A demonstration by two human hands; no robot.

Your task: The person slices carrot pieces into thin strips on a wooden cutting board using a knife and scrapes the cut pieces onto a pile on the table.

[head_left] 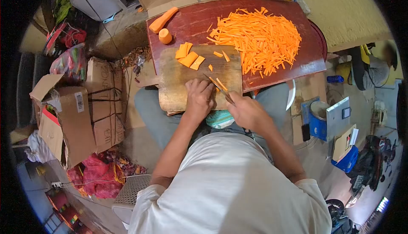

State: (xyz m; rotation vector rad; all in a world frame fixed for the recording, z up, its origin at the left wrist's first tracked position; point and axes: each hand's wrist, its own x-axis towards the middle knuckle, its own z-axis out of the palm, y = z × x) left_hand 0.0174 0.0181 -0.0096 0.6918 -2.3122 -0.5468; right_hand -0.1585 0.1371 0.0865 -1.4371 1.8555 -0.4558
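Observation:
A wooden cutting board (173, 87) lies across the near edge of a dark red table. My right hand (247, 110) is closed on the handle of a knife (217, 87), whose blade points up and left over the board. Beside the blade, my left hand (199, 96) presses down with bent fingers; whatever is under its fingertips is hidden. Thin carrot strips (221, 84) lie against the blade. Flat carrot slices (188, 59) sit at the board's far left, with small offcuts to their right. A large heap of carrot strips (263, 38) covers the table's right side.
The red table (193, 17) also holds a whole peeled carrot (163, 19) and a carrot piece (165, 36) at the far left. Cardboard boxes (76, 119) stand on the left. A blue bucket (318, 117) is at the right, and a person (376, 70) sits farther right.

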